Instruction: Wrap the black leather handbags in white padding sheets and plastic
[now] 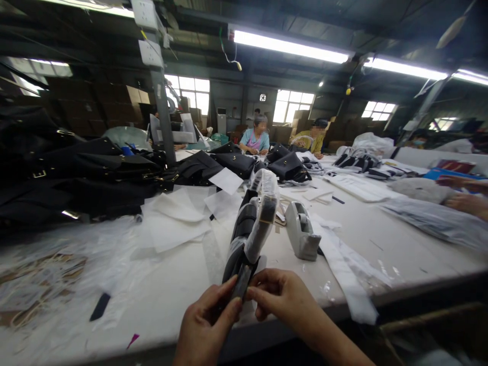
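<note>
Along the left edge of the worktable (381, 234), a heap of black handbags (95, 173) with gold fittings; nearer the front edge, a small dark strip (99, 306) lying flat among clear film. Just right of the heap, loose white paper sheets (175, 218), overlapping. At the middle of the near edge, left hand (208, 325) clenched around the lower end of a black strap (251, 223), thumb and forefinger pinching it. Strap itself rising from the hands and leaning away toward the far edge, upper part sleeved in clear plastic, lower part bare. Right hand (282, 300) touching the same end from the other side, fingertips closed on it, opposite the left thumb. Judged from this: fiddling with the bare strap end, likely its wrapping or its fitting, though too small to tell which. Next move calling for a steady pinch from both sides, strap kept from flopping sideways. Just beyond the right hand, a grey tape dispenser (303, 231), standing upright. Beside it, a long white strip (343, 264) trailing over the near edge. At the right edge, another person's hands (463, 195) on grey material.
</note>
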### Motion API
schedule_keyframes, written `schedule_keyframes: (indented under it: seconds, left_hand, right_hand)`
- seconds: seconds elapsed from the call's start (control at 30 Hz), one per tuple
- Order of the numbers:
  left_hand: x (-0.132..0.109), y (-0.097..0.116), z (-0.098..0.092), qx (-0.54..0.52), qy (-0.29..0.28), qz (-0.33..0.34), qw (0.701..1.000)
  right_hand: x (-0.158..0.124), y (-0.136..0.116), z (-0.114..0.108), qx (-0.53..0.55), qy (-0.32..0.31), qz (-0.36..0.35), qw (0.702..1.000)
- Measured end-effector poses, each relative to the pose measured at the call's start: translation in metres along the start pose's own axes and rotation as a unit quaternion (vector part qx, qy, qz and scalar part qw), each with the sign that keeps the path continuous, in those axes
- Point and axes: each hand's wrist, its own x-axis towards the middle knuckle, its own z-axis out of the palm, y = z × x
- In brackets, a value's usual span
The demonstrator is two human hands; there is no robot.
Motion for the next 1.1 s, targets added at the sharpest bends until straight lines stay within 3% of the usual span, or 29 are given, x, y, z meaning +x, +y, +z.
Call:
schedule_keyframes:
  seconds: [0.13,0.27,0.33,0.53,0.83,1.1]
  left_hand:
    - [-0.001,0.006,0.001,-0.083,-0.008,-0.083,0.993]
    - [-0.005,0.011,0.007,-0.135,0.035,-0.131,0.982]
    - [-0.006,0.009,0.008,-0.136,0.051,-0.127,0.981]
    - [-0.003,-0.006,-0.002,-0.097,0.020,-0.080,0.992]
    - [-0.006,0.001,-0.001,-0.066,0.034,-0.071,0.995]
    - [-0.009,0.001,-0.004,-0.014,0.029,-0.046,0.998]
  right_hand:
    - [0.001,0.011,0.003,-0.001,0.000,-0.023,1.000]
    - [0.002,0.019,0.015,0.041,0.026,-0.060,0.997]
    - [0.002,0.022,0.024,0.048,0.053,-0.072,0.995]
    - [0.005,0.027,0.048,0.070,0.119,-0.082,0.987]
    - [0.010,0.027,0.059,0.119,0.121,-0.068,0.983]
    - [0.010,0.016,0.056,0.025,0.118,-0.077,0.990]
